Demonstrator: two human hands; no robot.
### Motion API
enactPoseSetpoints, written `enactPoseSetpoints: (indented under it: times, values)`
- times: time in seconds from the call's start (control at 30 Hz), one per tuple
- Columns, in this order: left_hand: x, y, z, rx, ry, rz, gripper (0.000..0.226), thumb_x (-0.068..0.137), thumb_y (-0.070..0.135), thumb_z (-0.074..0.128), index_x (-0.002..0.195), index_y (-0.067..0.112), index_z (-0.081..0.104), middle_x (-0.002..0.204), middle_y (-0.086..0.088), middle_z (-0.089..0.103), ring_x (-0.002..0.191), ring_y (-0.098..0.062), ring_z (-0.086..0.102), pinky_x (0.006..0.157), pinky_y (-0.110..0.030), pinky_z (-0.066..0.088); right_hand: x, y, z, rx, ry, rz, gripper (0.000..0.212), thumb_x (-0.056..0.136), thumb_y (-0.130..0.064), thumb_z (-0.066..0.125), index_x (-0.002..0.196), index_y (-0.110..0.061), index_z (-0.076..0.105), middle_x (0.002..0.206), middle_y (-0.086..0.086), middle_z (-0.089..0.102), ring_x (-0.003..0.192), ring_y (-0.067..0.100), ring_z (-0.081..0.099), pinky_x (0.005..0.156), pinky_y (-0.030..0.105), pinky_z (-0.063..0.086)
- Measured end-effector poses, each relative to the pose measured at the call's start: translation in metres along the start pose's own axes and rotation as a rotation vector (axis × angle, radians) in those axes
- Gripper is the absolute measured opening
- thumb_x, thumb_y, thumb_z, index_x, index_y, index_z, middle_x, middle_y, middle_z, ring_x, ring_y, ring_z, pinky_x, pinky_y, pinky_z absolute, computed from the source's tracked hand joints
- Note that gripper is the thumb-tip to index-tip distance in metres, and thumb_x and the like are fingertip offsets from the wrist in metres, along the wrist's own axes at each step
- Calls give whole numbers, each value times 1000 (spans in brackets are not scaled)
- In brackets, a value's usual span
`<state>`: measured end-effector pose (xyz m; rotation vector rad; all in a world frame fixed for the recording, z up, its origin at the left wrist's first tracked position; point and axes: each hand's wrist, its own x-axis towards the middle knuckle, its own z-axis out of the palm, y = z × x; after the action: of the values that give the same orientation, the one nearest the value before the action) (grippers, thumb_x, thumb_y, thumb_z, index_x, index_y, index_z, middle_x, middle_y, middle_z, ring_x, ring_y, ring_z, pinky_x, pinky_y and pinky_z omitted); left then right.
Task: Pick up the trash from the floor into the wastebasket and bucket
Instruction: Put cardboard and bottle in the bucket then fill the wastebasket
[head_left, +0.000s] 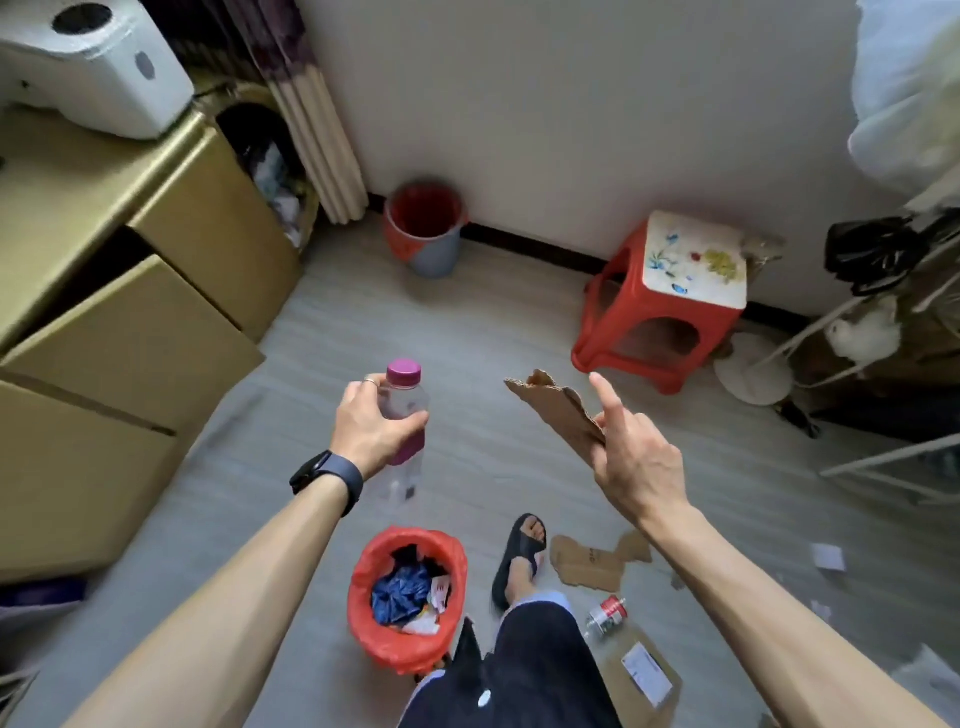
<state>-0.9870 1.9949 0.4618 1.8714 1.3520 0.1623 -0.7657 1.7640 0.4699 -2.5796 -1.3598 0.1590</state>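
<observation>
My left hand (371, 423) grips a clear plastic bottle (405, 410) with a magenta cap, held upright in mid-air. My right hand (631, 457) holds a torn piece of brown cardboard (558, 410), index finger pointing up. Below the bottle, near my feet, stands a wastebasket (363, 618) lined with a red bag, holding blue cloth and paper. A grey bucket (436, 249) with a red liner stands by the far wall. On the floor lie another torn cardboard piece (592, 564), a small crushed bottle (605, 616), a flat parcel with a label (644, 675) and paper scraps (828, 556).
Cardboard boxes (130, 332) stack along the left, a white appliance (98, 62) on top. A red plastic stool (670, 296) stands at the right by the wall. A white wire rack (883, 322) with bags fills the far right. My sandalled foot (522, 558) is beside the wastebasket.
</observation>
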Motion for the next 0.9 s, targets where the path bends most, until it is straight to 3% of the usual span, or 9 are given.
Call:
enactPoseSetpoints:
  times: [0.13,0.23,0.33,0.5,0.7,0.9]
  values:
    - [56,17,8,-44,19,-45,47,70,34,81,109,28,56,108,0,55,97,-13,57,84,-22,40,75,3,11,20,-31,-24,32,90,-38,59,120,-29,54,88,-4,60,79,28,63,51,36,46]
    - [118,43,13,-147,74,-129,54,63,39,78,109,38,49,105,12,61,95,-12,65,84,-29,50,156,13,22,75,-125,-1,26,91,-39,59,114,-31,50,93,-6,56,82,26,62,53,34,42]
    - [166,74,9,-129,126,-170,65,64,40,79,115,48,40,99,17,62,92,-20,64,85,-37,52,223,17,20,130,-205,36,17,92,-39,53,101,-30,41,91,-8,56,80,25,62,58,37,46]
    - [230,113,-4,-146,210,-164,59,74,50,77,122,49,42,109,9,59,97,-16,58,87,-33,48,319,20,5,134,-273,27,28,88,-35,52,112,-28,41,91,-6,64,81,28,65,65,38,50]
    - [330,146,-19,-184,247,-272,47,78,46,75,111,36,42,102,3,58,91,-24,57,76,-30,39,425,10,9,189,-280,122,14,89,-42,46,97,-34,38,78,-8,62,72,28,63,70,40,53]
    - [475,145,-23,-158,230,-441,52,74,63,69,99,30,37,87,2,56,79,-28,59,71,-37,49,562,-22,53,252,-246,260,20,85,-44,53,87,-26,43,68,-6,61,68,29,57,62,34,43]
